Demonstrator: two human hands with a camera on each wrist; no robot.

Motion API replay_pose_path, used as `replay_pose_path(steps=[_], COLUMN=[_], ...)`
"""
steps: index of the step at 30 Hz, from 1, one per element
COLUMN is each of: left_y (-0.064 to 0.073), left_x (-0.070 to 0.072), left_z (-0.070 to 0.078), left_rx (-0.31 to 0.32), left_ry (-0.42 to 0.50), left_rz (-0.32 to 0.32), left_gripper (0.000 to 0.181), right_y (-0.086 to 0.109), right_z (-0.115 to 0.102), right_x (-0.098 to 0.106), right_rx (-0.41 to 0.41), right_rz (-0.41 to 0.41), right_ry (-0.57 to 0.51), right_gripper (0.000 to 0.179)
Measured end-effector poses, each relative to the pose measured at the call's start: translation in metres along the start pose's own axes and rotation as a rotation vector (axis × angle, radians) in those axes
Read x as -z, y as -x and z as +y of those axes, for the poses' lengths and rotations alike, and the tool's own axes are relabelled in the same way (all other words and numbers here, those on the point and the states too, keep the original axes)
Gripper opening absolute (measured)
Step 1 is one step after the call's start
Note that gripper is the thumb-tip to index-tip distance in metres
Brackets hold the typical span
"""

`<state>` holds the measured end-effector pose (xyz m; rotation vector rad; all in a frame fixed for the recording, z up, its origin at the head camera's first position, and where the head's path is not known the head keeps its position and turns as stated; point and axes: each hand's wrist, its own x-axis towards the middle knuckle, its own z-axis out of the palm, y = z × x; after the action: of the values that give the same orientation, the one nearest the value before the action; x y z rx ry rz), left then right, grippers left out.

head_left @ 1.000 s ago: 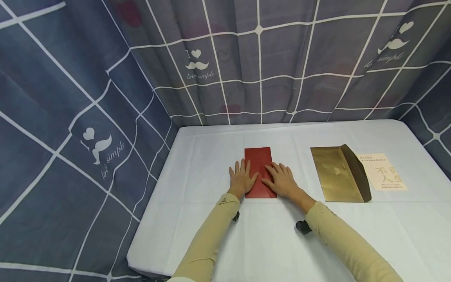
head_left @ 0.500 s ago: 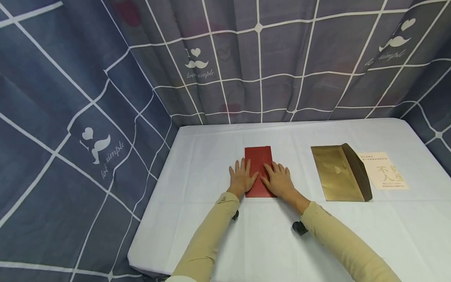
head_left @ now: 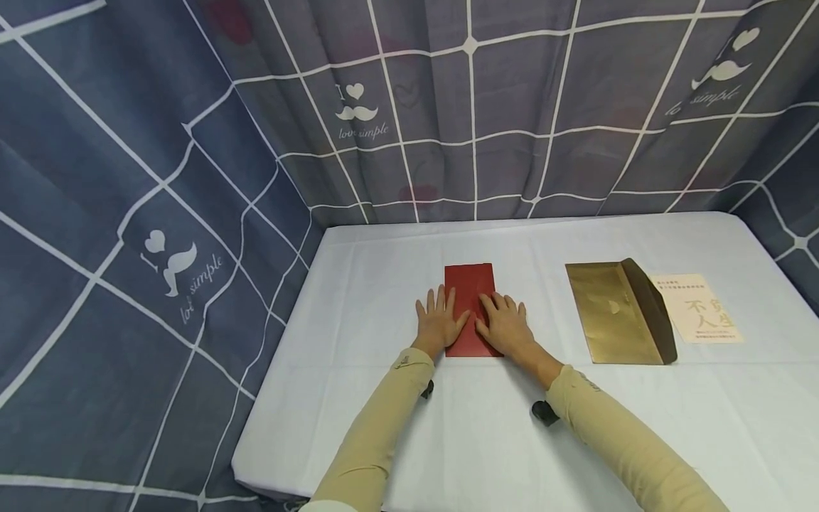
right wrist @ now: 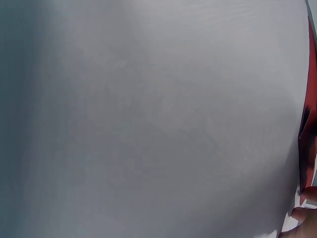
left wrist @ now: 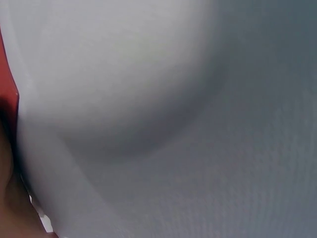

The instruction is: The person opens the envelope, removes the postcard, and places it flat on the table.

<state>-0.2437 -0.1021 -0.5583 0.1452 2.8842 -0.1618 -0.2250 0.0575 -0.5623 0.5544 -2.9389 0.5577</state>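
In the head view a red paper envelope point(head_left: 470, 281) lies flat on the white-covered table, its long sides pointing away from me. My left hand point(head_left: 438, 326) rests on its left edge with fingers spread, the thumb reaching over the paper. On the right edge, my right hand point(head_left: 510, 328) presses down with extended fingers, its thumb pointing toward the left thumb. The hands hide parts of both long edges. Only a sliver of the red envelope point(left wrist: 7, 79) shows in the left wrist view; the right wrist view catches its edge and a few fingertips point(right wrist: 309, 194).
To the right lies a gold envelope point(head_left: 608, 313) with its dark-lined flap open. Its flap overlaps a cream card point(head_left: 700, 309) printed with gold characters. Grid-patterned curtains point(head_left: 422, 114) stand behind the table point(head_left: 384, 263) and at both sides.
My right hand has shifted slightly left over the red envelope, and the flap along its right edge now lies flatter. The left hand stays in place.
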Motion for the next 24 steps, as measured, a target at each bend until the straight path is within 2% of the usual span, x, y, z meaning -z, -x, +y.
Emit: replay_pose_path(steps=[6,24], left_y=[0.0013,0.0070], left_x=[-0.0002,0.0072], left_z=[-0.0005,-0.0012], left_rx=[-0.005,-0.014], left_ry=[-0.006,-0.008], left_rz=[0.026,0.024], left_gripper=[0.071,0.071], right_y=[0.0001,0.0013], right_z=[0.0008,0.0024], right_x=[-0.0013,-0.0030], right_rx=[0.004,0.033], right_rz=[0.008,0.063], right_ry=[-0.005,-0.001], right_gripper=[0.053,0.051])
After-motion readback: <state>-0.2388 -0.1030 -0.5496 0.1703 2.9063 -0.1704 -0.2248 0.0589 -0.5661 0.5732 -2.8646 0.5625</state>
